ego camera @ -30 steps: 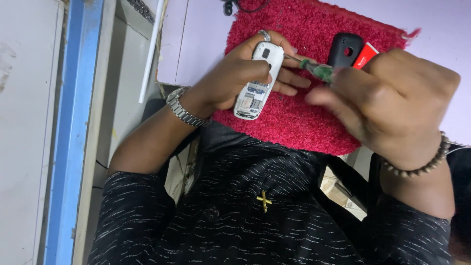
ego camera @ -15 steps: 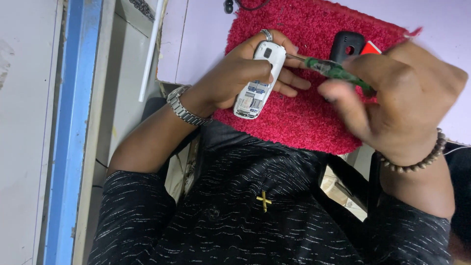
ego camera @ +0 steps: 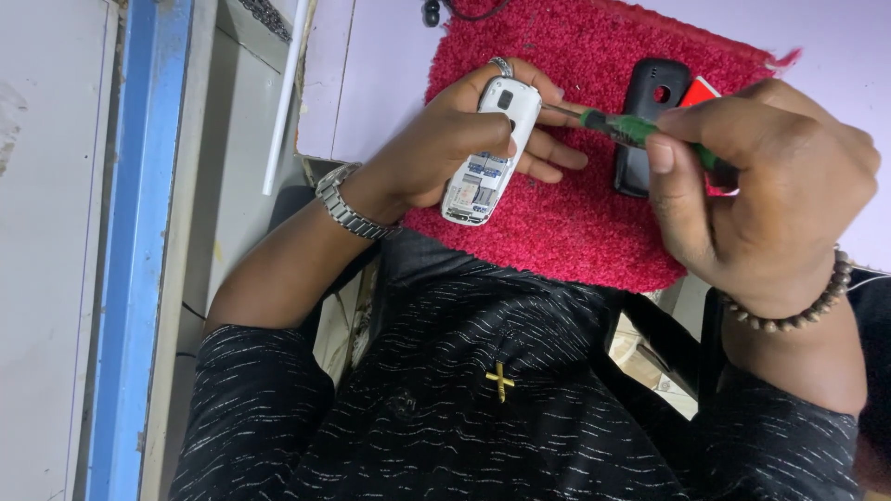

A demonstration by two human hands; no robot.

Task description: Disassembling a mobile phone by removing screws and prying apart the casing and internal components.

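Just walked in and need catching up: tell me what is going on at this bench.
A person is working on a small white phone with its back cover off. The left hand holds it over a red mat, inner side up. The right hand grips a green screwdriver, its tip against the upper part of the phone. A black phone cover lies on the mat beside a red piece.

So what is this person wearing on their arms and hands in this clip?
The left hand has a silver ring on one finger and a silver metal link watch on the wrist. The right hand has no ring in view; its wrist carries a bracelet of round brown beads. Both arms are bare below short black sleeves flecked with thin white dashes.
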